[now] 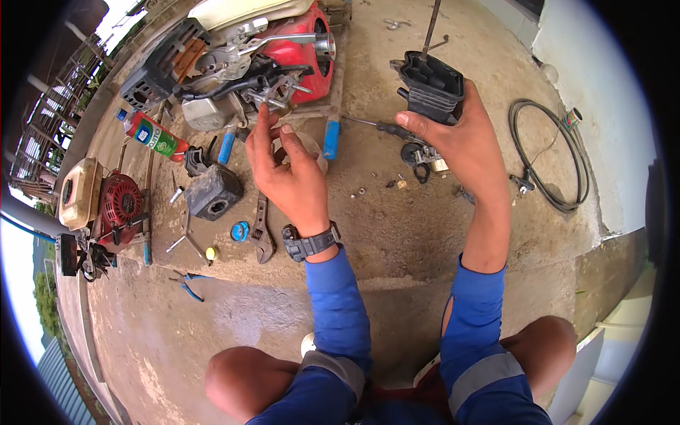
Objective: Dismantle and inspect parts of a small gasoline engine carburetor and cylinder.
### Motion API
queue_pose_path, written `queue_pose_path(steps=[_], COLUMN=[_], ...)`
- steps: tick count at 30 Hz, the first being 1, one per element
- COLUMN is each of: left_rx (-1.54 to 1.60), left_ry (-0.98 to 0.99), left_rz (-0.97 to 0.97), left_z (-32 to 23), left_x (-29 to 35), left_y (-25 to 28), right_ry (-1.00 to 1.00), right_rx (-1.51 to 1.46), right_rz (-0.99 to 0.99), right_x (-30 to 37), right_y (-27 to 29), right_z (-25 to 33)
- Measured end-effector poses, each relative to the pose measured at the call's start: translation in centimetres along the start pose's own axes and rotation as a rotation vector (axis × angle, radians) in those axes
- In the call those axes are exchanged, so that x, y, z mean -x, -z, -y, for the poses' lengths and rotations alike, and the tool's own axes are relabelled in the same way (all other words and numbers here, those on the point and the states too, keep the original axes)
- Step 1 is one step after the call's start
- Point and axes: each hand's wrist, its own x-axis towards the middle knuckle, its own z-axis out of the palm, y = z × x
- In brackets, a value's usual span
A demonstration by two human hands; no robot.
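Observation:
My right hand [464, 142] is wrapped round a black, ribbed plastic housing [433, 88], open at the top, and holds it up off the ground. My left hand [287, 159], with a dark watch [310, 242] at the wrist, is raised with fingers apart, and I see nothing held in it. Its fingertips overlap the view of the metal engine parts [273, 95] beyond. A pale round bowl [315, 150] shows partly behind that hand. Under my right hand lies a metal carburetor-like part [428, 157], partly covered by the hand. A screwdriver [375, 125] lies left of it.
A red engine assembly [301, 49] stands at the back. On the left are a red-labelled bottle [157, 138], a dark box-shaped part [214, 193], an adjustable wrench [262, 230], pliers [190, 289] and another engine [117, 202]. Small bolts [362, 190] lie mid-floor; a coiled black hose [513, 152] lies right.

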Motion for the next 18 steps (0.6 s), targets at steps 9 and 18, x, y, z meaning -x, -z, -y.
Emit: queue_pose_path(steps=[9, 18], left_rx=[0.146, 0.456], left_ry=[0.11, 0.333], left_rz=[0.011, -0.037], left_z=[0.5, 0.3], left_x=[0.0, -0.1], left_y=[0.3, 0.9], right_ry=[0.015, 0.014], right_rx=[0.018, 0.06], right_rz=[0.016, 0.015], right_x=[0.0, 0.1], right_y=[0.6, 1.2], right_z=[0.1, 0.6])
